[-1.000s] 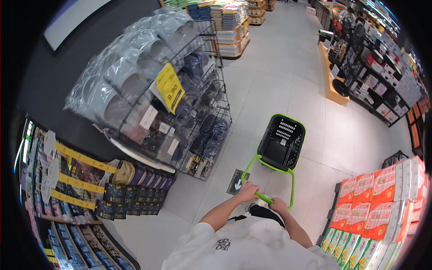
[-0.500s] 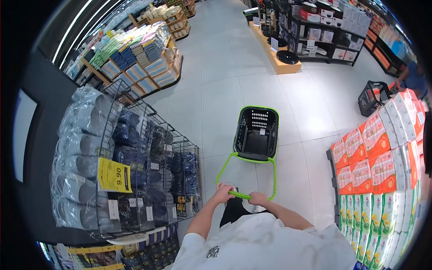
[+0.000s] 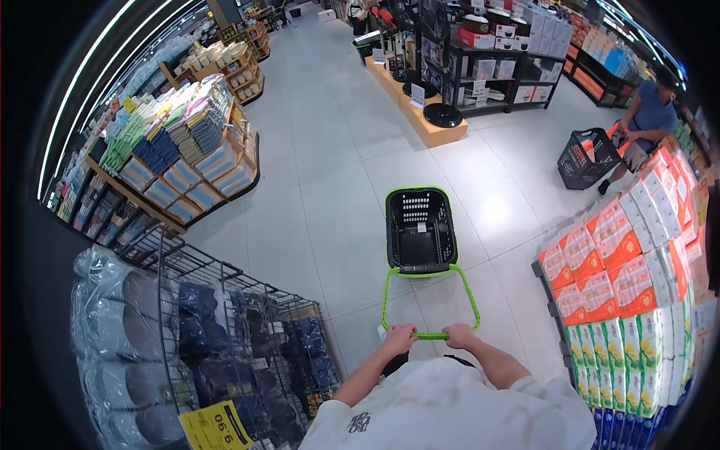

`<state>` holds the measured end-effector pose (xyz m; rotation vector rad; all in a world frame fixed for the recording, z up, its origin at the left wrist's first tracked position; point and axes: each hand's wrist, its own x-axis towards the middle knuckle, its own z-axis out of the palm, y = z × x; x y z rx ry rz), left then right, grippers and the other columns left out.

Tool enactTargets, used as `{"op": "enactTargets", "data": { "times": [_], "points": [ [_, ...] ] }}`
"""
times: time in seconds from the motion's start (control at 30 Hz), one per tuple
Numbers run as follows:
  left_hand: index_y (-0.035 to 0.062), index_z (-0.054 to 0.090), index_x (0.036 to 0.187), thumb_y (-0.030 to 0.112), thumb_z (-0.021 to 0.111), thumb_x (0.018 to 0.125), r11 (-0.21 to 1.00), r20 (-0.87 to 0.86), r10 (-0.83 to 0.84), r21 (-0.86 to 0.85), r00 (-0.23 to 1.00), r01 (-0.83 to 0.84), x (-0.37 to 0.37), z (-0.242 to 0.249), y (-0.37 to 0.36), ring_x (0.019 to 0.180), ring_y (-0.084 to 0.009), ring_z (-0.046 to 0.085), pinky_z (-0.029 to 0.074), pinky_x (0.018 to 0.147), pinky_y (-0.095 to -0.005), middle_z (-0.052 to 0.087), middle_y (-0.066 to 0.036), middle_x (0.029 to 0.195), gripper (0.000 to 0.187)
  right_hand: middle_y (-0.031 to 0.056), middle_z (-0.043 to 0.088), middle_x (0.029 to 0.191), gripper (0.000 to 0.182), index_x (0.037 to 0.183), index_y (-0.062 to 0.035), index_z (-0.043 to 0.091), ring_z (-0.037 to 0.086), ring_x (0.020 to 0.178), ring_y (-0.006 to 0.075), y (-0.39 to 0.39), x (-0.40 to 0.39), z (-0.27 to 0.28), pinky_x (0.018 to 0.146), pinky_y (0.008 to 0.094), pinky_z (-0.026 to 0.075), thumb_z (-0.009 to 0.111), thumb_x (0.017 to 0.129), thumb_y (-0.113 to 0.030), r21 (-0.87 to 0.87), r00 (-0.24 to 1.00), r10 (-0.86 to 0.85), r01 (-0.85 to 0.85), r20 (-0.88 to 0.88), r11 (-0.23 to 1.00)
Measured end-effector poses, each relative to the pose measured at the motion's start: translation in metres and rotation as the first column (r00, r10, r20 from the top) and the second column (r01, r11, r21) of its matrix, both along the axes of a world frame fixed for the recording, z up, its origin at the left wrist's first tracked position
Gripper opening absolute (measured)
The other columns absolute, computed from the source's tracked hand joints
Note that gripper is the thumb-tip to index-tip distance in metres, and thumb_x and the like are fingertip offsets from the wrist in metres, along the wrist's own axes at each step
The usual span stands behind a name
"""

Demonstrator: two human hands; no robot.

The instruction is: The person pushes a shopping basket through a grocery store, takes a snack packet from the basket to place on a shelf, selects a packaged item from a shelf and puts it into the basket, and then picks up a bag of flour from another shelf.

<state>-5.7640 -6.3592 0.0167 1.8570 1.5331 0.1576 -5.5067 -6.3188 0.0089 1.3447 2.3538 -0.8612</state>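
Observation:
A black shopping basket (image 3: 421, 268) with a lime-green rim stands on the floor ahead of me. Its inside holds only a small white label or slip of paper. The long green handle (image 3: 432, 337) is pulled out toward my body. Near the left end of the grip bar, my left hand (image 3: 400, 339) is closed around it. My right hand (image 3: 460, 337) grips the same bar by its right corner, fingers partly hidden.
Wire racks of plastic-wrapped slippers (image 3: 225, 352) flank me on the left, stacked tissue packs (image 3: 600, 281) on the right. Folded towels (image 3: 172, 139) fill a stand ahead left. A low wooden platform (image 3: 435, 133) juts into the aisle. A person (image 3: 651, 112) holds another black basket (image 3: 587, 159).
The slipper rack and tissue stack have slid nearer and lower in view as I move forward. The other person has come further into view. Both hands stay on the handle.

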Motion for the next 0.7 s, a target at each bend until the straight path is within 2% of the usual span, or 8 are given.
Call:
{"op": "enactTargets", "data": {
  "times": [0.13, 0.23, 0.33, 0.47, 0.63, 0.7],
  "points": [
    [0.0150, 0.069, 0.104, 0.030, 0.063, 0.088, 0.996, -0.026, -0.070, 0.062, 0.997, 0.071, -0.041, 0.000, 0.056, 0.099, -0.0316, 0.061, 0.040, 0.088, -0.0457, 0.069, -0.009, 0.099, 0.023, 0.0131, 0.069, 0.082, 0.030, 0.099, -0.0169, 0.069, 0.067, 0.080, 0.0353, 0.048, -0.042, 0.012, 0.071, 0.0492, 0.053, 0.059, 0.072, -0.018, 0.034, 0.999, -0.037, 0.037, 0.011, 0.999],
    [0.0159, 0.070, 0.105, 0.030, 0.061, 0.089, 0.995, -0.066, -0.062, 0.079, 0.996, 0.067, -0.065, 0.002, 0.092, 0.098, -0.0323, 0.061, 0.040, 0.089, -0.0457, 0.069, -0.009, 0.098, 0.023, 0.0144, 0.069, 0.080, 0.025, 0.095, -0.0164, 0.069, 0.066, 0.079, 0.0368, 0.083, -0.066, 0.011, 0.070, 0.0502, 0.052, 0.058, 0.072, -0.019, 0.077, 0.998, -0.054, 0.055, -0.012, 0.996],
    [0.0162, 0.071, 0.103, 0.028, 0.060, 0.088, 0.989, -0.084, -0.066, 0.128, 0.994, 0.076, -0.086, 0.005, 0.132, 0.101, -0.0281, 0.060, 0.040, 0.091, -0.0461, 0.069, -0.007, 0.097, 0.021, 0.0152, 0.068, 0.079, 0.022, 0.092, -0.0157, 0.068, 0.066, 0.079, 0.0379, 0.120, -0.089, 0.016, 0.070, 0.0511, 0.051, 0.058, 0.073, -0.018, 0.089, 0.998, -0.060, 0.062, -0.027, 0.994],
    [0.0149, 0.071, 0.101, 0.028, 0.061, 0.087, 0.987, -0.045, -0.061, 0.145, 0.997, 0.067, -0.114, 0.006, 0.185, 0.102, -0.0290, 0.059, 0.038, 0.095, -0.0443, 0.069, -0.008, 0.097, 0.022, 0.0155, 0.068, 0.080, 0.019, 0.090, -0.0155, 0.068, 0.065, 0.079, 0.0388, 0.165, -0.118, 0.013, 0.070, 0.0519, 0.051, 0.058, 0.074, -0.019, 0.089, 0.993, -0.105, 0.110, -0.054, 0.990],
    [0.0133, 0.072, 0.098, 0.030, 0.061, 0.086, 0.969, -0.023, -0.022, 0.246, 0.999, 0.027, -0.155, 0.007, 0.263, 0.098, -0.0309, 0.059, 0.040, 0.094, -0.0441, 0.069, -0.008, 0.095, 0.023, 0.0173, 0.069, 0.085, 0.020, 0.092, -0.0164, 0.070, 0.065, 0.084, 0.0391, 0.237, -0.164, 0.012, 0.074, 0.0516, 0.051, 0.058, 0.077, -0.022, 0.056, 0.984, -0.160, 0.165, -0.085, 0.985],
    [0.0130, 0.072, 0.096, 0.029, 0.063, 0.085, 0.975, -0.065, -0.048, 0.212, 0.997, 0.060, -0.176, 0.006, 0.305, 0.098, -0.0300, 0.059, 0.040, 0.095, -0.0431, 0.069, -0.008, 0.094, 0.022, 0.0171, 0.069, 0.088, 0.023, 0.097, -0.0182, 0.071, 0.066, 0.087, 0.0385, 0.271, -0.186, 0.015, 0.077, 0.0504, 0.051, 0.060, 0.076, -0.023, 0.022, 0.981, -0.187, 0.189, -0.058, 0.982]
  ]
}}
